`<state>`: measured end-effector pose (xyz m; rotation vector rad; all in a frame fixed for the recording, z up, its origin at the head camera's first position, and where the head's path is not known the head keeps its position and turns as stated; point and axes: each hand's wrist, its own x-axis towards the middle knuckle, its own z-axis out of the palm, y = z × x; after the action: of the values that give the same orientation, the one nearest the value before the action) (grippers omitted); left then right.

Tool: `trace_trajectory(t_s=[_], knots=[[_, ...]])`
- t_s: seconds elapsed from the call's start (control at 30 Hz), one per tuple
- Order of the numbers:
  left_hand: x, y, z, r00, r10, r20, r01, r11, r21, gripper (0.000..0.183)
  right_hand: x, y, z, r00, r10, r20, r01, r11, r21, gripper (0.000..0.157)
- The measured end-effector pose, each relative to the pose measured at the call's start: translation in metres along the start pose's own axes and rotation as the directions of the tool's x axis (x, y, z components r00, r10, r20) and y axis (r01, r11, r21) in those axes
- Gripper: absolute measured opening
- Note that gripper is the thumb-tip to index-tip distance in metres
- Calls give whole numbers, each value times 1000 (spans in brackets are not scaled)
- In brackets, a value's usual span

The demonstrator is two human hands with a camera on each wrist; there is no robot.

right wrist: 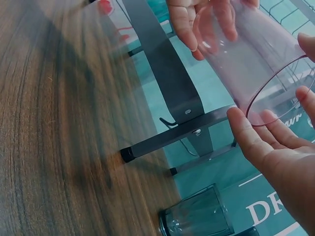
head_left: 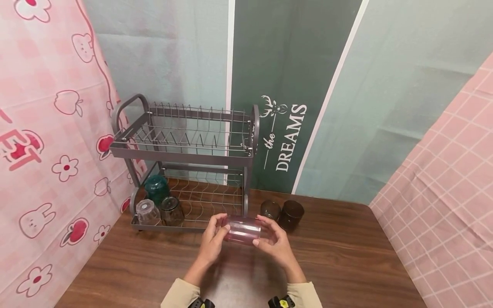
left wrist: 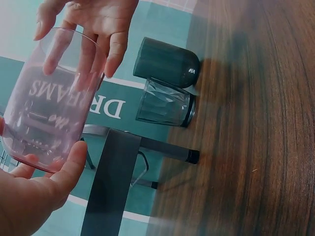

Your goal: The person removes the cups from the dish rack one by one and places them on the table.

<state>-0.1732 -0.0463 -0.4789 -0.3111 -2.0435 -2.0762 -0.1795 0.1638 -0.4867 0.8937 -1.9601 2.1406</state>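
Note:
A clear pink glass (head_left: pixel 243 230) lies on its side in the air above the table, held between both hands. My left hand (head_left: pixel 214 238) grips its rounded base end, thumb on the near side. At the open rim, my right hand (head_left: pixel 275 242) holds the other end with thumb and fingers. Through the see-through wall in the left wrist view, right-hand fingers (left wrist: pixel 84 54) show behind the rim. The right wrist view shows the pink glass (right wrist: pixel 251 54) tilted, its rim toward the right palm.
A grey two-tier dish rack (head_left: pixel 181 156) stands behind the hands. On its lower tier, at the left, are a teal glass (head_left: pixel 157 188), a clear glass (head_left: pixel 147 212) and a dark glass (head_left: pixel 171 211). Two dark glasses (head_left: pixel 292 215) stand right of the rack on the wooden table (head_left: pixel 346 256).

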Motion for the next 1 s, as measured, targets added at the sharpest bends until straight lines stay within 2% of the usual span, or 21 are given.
trace_trajectory(t_s=[0.2,0.3,0.43,0.57,0.67,0.77,0.9,1.0], knots=[[-3,30,-3,1000,20,21,-21,999,38,33,0,0,-2,1000,-4,-30,4,1000,5,56],[-2,37,-5,999,42,14,-43,997,62,34,1,-1,-2,999,-2,-54,3,1000,9,56],[1,25,-7,999,52,13,-53,994,92,35,2,-4,-3,999,-10,-50,10,1000,2,56],[4,8,-13,998,63,5,-62,980,190,34,6,-6,-8,998,-3,-61,1,999,-42,55],[7,6,-19,996,90,0,-87,962,257,32,9,-9,-16,996,17,-84,-23,996,-82,55],[8,7,-26,992,126,17,-124,926,357,35,11,-11,-27,995,47,-87,-58,990,-125,55],[9,9,-34,980,184,77,-196,813,548,41,10,-14,-40,991,92,-102,-111,973,-201,54],[10,12,-38,971,205,120,-234,739,631,45,10,-18,-49,983,132,-128,-159,960,-229,54]])
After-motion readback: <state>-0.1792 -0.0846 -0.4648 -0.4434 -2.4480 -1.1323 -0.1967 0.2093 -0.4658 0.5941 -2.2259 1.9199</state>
